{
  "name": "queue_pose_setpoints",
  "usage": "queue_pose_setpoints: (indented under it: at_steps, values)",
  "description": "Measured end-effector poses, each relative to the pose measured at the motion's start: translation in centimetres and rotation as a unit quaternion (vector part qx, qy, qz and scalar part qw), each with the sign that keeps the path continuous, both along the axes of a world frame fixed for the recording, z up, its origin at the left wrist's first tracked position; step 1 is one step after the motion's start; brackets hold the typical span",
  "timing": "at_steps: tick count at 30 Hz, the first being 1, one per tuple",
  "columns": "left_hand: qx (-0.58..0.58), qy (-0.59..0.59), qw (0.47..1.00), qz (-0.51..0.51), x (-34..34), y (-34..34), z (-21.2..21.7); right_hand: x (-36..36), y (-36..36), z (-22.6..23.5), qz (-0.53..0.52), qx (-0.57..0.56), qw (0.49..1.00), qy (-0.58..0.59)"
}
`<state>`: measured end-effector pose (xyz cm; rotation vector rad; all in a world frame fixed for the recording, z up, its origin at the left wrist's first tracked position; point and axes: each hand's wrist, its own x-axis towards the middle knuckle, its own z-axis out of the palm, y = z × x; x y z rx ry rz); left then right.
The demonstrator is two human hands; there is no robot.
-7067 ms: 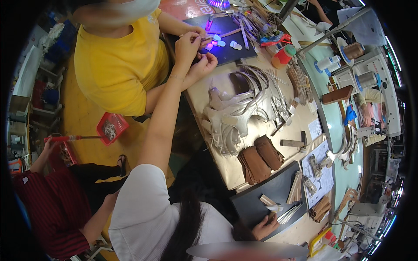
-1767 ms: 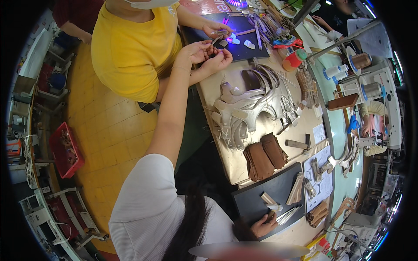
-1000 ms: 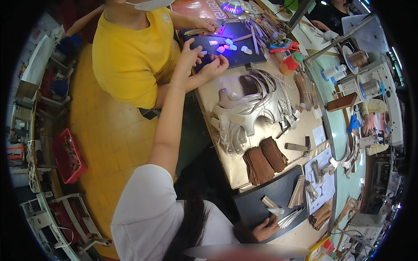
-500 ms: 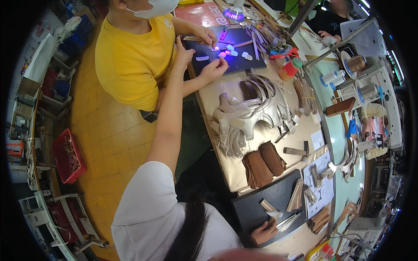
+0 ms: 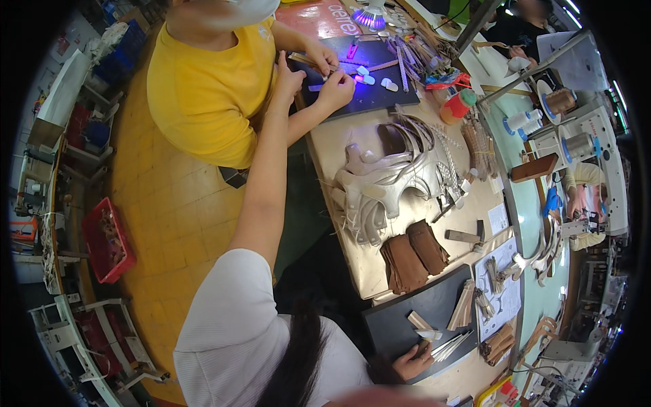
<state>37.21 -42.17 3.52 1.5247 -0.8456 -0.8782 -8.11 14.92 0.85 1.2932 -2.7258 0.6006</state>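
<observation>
On the tabletop (image 5: 359,271), the right hand (image 5: 411,364) clasps a blade (image 5: 428,334), pale strips (image 5: 451,347) slanting just right of it; well left beyond it, the left hand's (image 5: 290,82) grip is unclear.

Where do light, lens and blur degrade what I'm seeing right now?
Head view, top: the purple-glowing lamp tints the small pale pieces; head view, middle: glare whitens the tabletop beside the brown stacks; head view, left: fisheye bending bows the yellow floor; head view, bottom: a reddish blur lies below the right hand.
</observation>
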Motion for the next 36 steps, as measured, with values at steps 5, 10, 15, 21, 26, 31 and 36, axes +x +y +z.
queue_pose_setpoints:
  at_steps: [5, 10, 15, 21, 26, 31, 36]
  values:
    - [0.018, -0.007, 1.0, -0.009, 0.3, -0.4, 0.5, 0.2, -0.2, 0.0, -0.006, -0.005, 1.0, 0.0]
    - [0.003, -0.036, 0.999, -0.006, 0.6, -1.0, 0.0, 0.1, -0.2, 0.2, 0.003, -0.004, 1.0, 0.004]
    - [0.066, 0.002, 0.997, -0.033, 1.1, -2.0, -0.4, 0.2, -0.1, 0.3, -0.004, 0.001, 1.0, -0.005]
    - [0.041, 0.097, 0.993, -0.048, 1.7, -2.5, -0.7, 0.2, -0.2, 0.0, -0.003, -0.012, 1.0, 0.003]
    - [0.018, 0.129, 0.99, -0.051, 2.2, -2.7, -1.0, 0.0, -0.1, 0.0, -0.001, 0.001, 1.0, 0.005]
    - [-0.02, 0.138, 0.99, -0.028, 1.8, -2.2, -0.9, 0.1, -0.2, 0.0, -0.003, -0.003, 1.0, 0.008]
    - [-0.062, 0.108, 0.992, 0.022, 0.1, -1.4, -0.9, 0.2, -0.1, 0.1, 0.005, -0.009, 1.0, 0.004]
